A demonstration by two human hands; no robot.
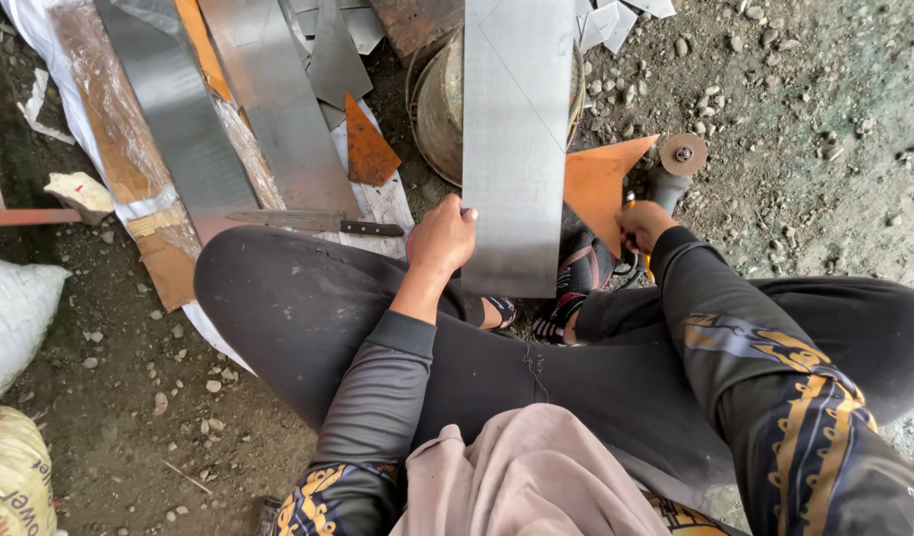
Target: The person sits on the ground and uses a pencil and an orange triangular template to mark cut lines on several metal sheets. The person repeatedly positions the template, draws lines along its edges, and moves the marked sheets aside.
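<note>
A single head-worn camera looks steeply down. It sits close above the seated person's lap and the gravel ground ahead.

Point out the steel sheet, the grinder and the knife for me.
steel sheet (512,149), head view, middle of its flat face
grinder (682,155), head view, on its disc
knife (373,228), head view, on its dark handle
</note>
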